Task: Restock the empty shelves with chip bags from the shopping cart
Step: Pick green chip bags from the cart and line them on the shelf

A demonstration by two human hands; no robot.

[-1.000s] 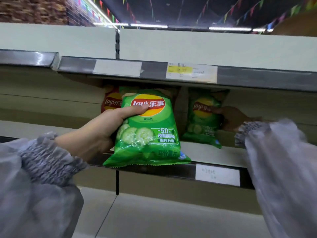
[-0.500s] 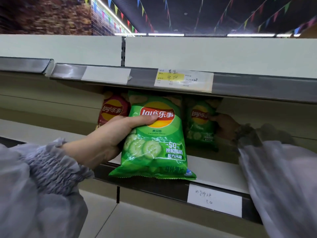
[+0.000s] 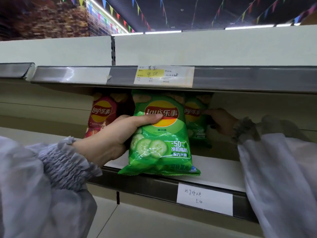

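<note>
Placing step. Left hand (image 3: 118, 136) is clamped on the left edge of a green chip bag (image 3: 161, 140), thumb across the logo, the bag's bottom seam resting on the shelf (image 3: 216, 170) front edge. Right hand (image 3: 221, 122) is deeper in, fingers against the side of a second green bag (image 3: 195, 121) standing at the back; whether it's actually pinching it I can't tell, too dark. A red bag (image 3: 103, 115) stands behind the left hand. Next, probably: push the held bag back in front of the row, keep it upright, then let go.
</note>
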